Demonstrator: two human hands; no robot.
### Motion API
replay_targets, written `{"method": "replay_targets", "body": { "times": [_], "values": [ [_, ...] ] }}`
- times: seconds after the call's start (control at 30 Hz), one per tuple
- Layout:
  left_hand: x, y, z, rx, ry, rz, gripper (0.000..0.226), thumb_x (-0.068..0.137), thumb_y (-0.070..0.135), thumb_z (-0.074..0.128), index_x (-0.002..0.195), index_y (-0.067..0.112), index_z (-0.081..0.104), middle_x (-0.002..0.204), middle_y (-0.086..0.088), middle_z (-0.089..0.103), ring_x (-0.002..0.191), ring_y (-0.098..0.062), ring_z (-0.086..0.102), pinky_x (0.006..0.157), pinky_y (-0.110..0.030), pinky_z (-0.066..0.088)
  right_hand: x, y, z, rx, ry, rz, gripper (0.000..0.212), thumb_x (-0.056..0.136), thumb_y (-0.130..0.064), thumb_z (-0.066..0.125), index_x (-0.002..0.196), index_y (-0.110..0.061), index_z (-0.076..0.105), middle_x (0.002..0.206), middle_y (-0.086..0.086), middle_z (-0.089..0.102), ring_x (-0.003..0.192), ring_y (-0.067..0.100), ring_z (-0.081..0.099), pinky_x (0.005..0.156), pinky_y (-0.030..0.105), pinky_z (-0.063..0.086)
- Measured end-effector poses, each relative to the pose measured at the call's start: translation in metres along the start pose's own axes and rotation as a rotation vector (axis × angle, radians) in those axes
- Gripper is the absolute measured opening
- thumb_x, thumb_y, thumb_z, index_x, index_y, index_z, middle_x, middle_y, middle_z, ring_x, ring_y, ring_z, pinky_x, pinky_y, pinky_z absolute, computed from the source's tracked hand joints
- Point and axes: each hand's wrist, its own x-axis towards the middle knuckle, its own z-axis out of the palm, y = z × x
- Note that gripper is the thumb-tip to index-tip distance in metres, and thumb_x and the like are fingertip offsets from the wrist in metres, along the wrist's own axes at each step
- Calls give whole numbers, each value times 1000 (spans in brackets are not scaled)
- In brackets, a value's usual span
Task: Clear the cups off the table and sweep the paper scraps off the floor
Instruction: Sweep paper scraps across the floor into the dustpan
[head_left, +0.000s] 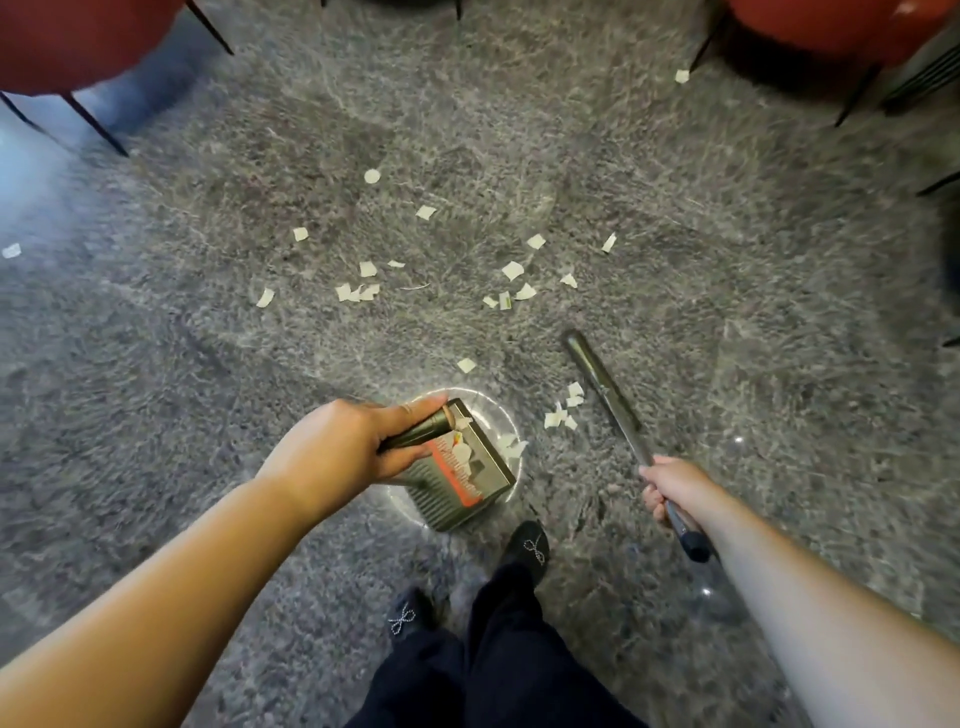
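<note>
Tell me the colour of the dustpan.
Olive green dustpan, with a red-orange label; head view.

Hands: two, left (343, 447) and right (670, 491). Dustpan (462, 478): one. Broom (613, 410): one. Red chairs: two, left (78, 41) and right (831, 21). Shoes: two (527, 545) (410, 613). Paper scraps (511, 270): roughly thirty, exact count indeterminate.

Colours as I see them: floor (675, 218) is grey stone, mottled with pale veining. Paper scraps (511, 270) off-white, a few cream-tinted. Dustpan (470, 486) olive-bronze metallic, ribbed lines across the pan, with a red-orange label strip. Its handle (415, 434) is dark olive with a tan band. Broom (605, 389) is the same dull bronze, black end cap. Chairs (62, 41) deep red on black legs. Trousers (498, 670) black; shoes (527, 545) black with white bow stitching.
</note>
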Motion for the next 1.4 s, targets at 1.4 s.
{"method": "replay_targets", "body": {
  "times": [1.4],
  "values": [
    [-30,0,-12,-3,72,-88,60,87,47,62,137,54,30,88,4,72,70,-15,65,63,-34,55,-95,74,93,6,-271,-18,56,100,-6,45,151,-15,24,55,5,36,32,6,32,33,17,28]
  ]
}}
